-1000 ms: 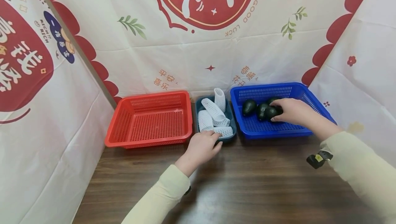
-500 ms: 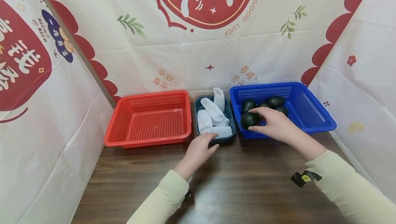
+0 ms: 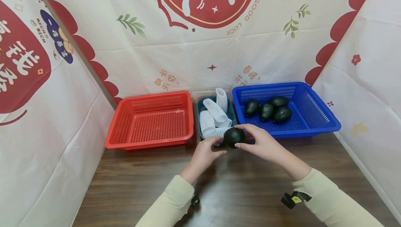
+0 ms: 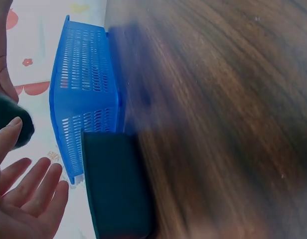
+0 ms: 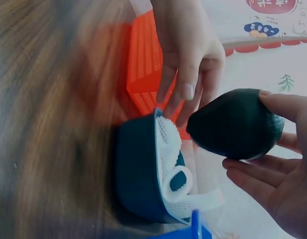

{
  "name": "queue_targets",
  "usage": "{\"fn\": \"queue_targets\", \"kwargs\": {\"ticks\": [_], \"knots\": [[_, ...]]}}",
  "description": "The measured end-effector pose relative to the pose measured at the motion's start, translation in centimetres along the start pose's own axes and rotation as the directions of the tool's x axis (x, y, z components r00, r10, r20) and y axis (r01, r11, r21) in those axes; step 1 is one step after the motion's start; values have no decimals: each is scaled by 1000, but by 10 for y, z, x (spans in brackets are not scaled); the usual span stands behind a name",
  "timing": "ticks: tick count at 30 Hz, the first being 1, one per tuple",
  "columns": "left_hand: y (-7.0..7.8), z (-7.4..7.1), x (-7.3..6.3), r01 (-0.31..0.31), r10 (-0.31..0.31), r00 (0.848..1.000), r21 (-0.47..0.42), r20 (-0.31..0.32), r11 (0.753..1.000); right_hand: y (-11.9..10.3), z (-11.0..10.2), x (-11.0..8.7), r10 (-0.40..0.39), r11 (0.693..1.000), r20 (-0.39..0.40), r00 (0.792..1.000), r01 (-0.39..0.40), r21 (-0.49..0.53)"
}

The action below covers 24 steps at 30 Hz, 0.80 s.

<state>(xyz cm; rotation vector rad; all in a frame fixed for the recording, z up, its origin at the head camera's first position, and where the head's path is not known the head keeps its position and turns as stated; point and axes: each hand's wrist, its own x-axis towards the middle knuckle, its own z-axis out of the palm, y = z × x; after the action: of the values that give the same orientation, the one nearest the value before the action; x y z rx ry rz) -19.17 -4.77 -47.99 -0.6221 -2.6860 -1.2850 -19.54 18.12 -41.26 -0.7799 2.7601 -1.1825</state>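
Over the front edge of the small dark teal bin, my right hand pinches a dark green avocado between thumb and fingers. In the right wrist view the avocado points its narrow end at my left hand. That left hand has its fingers loosely spread close to the fruit and holds nothing. Whether the left thumb touches the avocado in the left wrist view cannot be told. White foam net sleeves lie in the bin. Several more avocados lie in the blue basket.
A red basket stands left of the bin, with only its slotted floor showing. The blue basket adjoins the bin on the right. All three stand on a brown wooden table, before printed cloth walls.
My right hand has lifted one avocado out of the blue basket and carried it left to the bin's front. My left hand has stayed nearly in place by the bin.
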Motion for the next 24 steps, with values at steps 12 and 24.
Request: {"fn": "queue_targets", "kwargs": {"ticks": [12, 24], "knots": [[-7, 2, -7, 128, -157, 986, -341, -57, 931, 10, 18, -5, 70, 941, -31, 997, -56, 333], [-14, -10, -15, 253, -299, 953, -425, -43, 869, 36, 43, -12, 196, 923, -32, 980, -174, 343]]}}
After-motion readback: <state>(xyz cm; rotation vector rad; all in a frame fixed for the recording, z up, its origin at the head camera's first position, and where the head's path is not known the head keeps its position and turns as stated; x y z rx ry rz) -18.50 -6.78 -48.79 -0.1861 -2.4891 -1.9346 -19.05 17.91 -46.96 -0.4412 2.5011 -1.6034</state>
